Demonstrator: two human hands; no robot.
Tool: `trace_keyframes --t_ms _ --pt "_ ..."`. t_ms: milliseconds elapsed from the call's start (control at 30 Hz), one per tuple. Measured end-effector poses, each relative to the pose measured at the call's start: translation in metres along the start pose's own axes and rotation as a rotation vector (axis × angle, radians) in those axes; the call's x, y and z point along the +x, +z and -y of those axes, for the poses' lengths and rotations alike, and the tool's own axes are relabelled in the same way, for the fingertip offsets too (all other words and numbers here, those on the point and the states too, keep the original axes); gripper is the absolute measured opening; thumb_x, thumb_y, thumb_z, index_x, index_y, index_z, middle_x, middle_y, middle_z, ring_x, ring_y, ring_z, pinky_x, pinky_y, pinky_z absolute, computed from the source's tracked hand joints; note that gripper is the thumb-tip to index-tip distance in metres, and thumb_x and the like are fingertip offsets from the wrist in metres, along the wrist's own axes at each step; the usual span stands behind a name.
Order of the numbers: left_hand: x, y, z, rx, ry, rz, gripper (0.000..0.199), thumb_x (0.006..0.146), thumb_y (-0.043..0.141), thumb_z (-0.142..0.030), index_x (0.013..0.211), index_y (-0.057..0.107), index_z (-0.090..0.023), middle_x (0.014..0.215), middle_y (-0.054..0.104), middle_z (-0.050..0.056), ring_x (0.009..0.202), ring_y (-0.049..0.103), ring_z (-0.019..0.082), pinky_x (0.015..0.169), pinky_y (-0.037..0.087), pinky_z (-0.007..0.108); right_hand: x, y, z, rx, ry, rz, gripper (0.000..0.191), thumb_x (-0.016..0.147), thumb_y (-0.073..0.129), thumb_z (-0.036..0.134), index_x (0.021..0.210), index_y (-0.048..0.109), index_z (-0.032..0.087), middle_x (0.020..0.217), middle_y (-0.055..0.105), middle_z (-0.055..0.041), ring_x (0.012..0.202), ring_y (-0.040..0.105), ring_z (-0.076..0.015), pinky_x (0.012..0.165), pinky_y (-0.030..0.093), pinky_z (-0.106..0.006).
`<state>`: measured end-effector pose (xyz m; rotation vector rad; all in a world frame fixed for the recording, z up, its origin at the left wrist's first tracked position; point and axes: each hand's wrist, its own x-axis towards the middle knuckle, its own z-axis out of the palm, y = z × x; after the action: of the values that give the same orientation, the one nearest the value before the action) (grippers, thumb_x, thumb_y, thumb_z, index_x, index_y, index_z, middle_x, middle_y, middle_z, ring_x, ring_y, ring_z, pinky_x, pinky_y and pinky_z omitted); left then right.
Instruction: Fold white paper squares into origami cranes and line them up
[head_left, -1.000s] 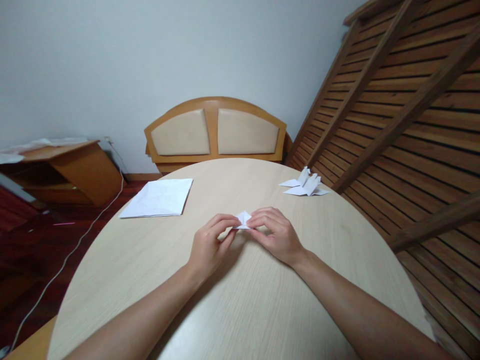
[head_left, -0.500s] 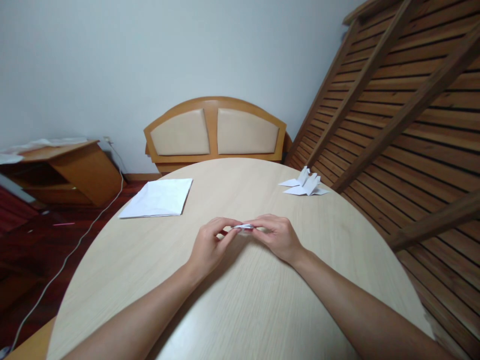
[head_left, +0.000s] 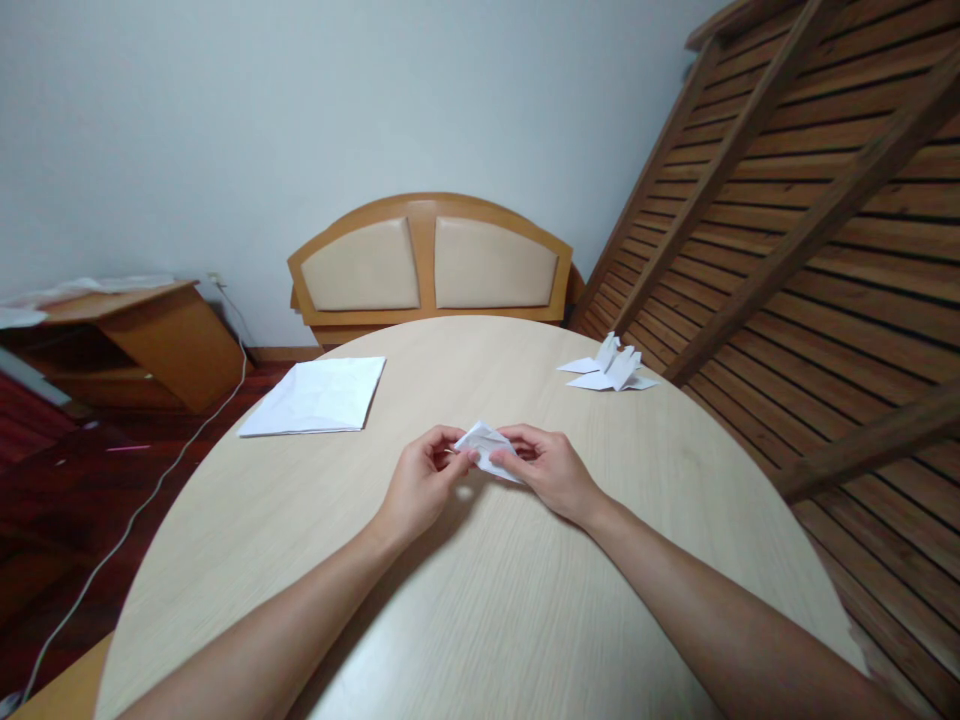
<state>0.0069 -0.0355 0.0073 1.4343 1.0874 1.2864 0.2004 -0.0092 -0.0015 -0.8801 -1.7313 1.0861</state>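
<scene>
A small piece of folded white paper (head_left: pixel 484 440) is held just above the middle of the round table (head_left: pixel 480 620), its broad face turned partly toward me. My left hand (head_left: pixel 429 472) pinches its left side between thumb and fingers. On the right side, my right hand (head_left: pixel 549 470) grips it with the thumb lying across the front face. The fingers behind the paper are mostly hidden.
A stack of white paper sheets (head_left: pixel 315 397) lies at the table's left. Folded paper cranes (head_left: pixel 611 370) stand near the right far edge. Beyond the table are a padded headboard (head_left: pixel 495 262) and a slatted wooden frame (head_left: pixel 810 250); a cabinet (head_left: pixel 161 350) stands left.
The folded paper has tilted from edge-on to showing its broad face. My right thumb now rests on its front, and both hands have stayed in about the same place.
</scene>
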Motion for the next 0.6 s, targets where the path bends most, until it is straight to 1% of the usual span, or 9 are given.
trace_keyframes --t_ms 133,200,233,333,433,500,600 --pt "-0.002 -0.001 -0.003 0.049 0.025 0.051 0.034 0.081 0.074 -0.043 0.098 0.072 -0.013 0.092 0.076 0.011 0.08 0.07 0.02 0.074 0.055 0.032 -0.001 -0.004 0.005 -0.123 -0.053 0.106 0.021 0.09 0.069 0.037 0.105 0.077 0.023 0.099 0.078 -0.0035 0.086 0.072 -0.0199 0.076 0.055 -0.031" --pt "-0.002 -0.001 -0.005 0.08 0.03 0.057 0.034 0.083 0.072 -0.046 0.094 0.074 -0.014 0.091 0.077 0.01 0.079 0.069 0.02 0.073 0.054 0.032 -0.001 -0.005 0.007 -0.166 -0.074 0.131 0.02 0.091 0.067 0.036 0.105 0.077 0.024 0.101 0.078 -0.0034 0.088 0.071 -0.02 0.078 0.054 -0.032" --pt "-0.002 -0.002 -0.004 0.071 0.023 0.047 0.035 0.082 0.073 -0.047 0.092 0.074 -0.014 0.088 0.076 0.01 0.077 0.068 0.019 0.07 0.053 0.03 -0.001 -0.005 0.007 -0.171 -0.077 0.122 0.02 0.091 0.067 0.035 0.105 0.076 0.024 0.101 0.078 -0.0034 0.088 0.071 -0.0199 0.079 0.054 -0.032" --pt "0.001 -0.003 -0.001 -0.032 -0.033 -0.024 0.041 0.077 0.077 -0.051 0.091 0.072 -0.014 0.077 0.074 0.007 0.064 0.064 0.015 0.056 0.047 0.025 0.0 -0.003 0.005 -0.126 -0.046 0.05 0.02 0.088 0.07 0.035 0.103 0.075 0.022 0.098 0.077 -0.0038 0.087 0.07 -0.0194 0.079 0.054 -0.032" --pt "0.004 -0.005 0.004 -0.121 -0.093 -0.075 0.045 0.074 0.079 -0.053 0.093 0.066 -0.014 0.068 0.07 0.004 0.054 0.058 0.012 0.048 0.039 0.021 0.004 -0.001 -0.001 0.022 0.035 -0.041 0.026 0.081 0.076 0.037 0.101 0.073 0.02 0.094 0.077 -0.0049 0.081 0.07 -0.0185 0.072 0.055 -0.031" --pt "0.005 -0.006 0.006 -0.128 -0.127 -0.054 0.042 0.074 0.08 -0.05 0.089 0.063 -0.015 0.065 0.069 0.003 0.051 0.055 0.011 0.047 0.037 0.02 0.007 -0.002 -0.004 0.12 0.075 -0.106 0.031 0.077 0.079 0.038 0.1 0.072 0.018 0.09 0.077 -0.0053 0.075 0.07 -0.0176 0.068 0.055 -0.03" --pt "0.002 -0.004 0.008 -0.081 -0.196 0.053 0.038 0.072 0.081 -0.046 0.078 0.06 -0.016 0.063 0.068 0.004 0.051 0.056 0.011 0.049 0.037 0.021 0.01 -0.005 -0.006 0.18 0.083 -0.181 0.032 0.075 0.079 0.039 0.098 0.072 0.018 0.081 0.076 -0.0041 0.071 0.07 -0.0167 0.067 0.055 -0.03"
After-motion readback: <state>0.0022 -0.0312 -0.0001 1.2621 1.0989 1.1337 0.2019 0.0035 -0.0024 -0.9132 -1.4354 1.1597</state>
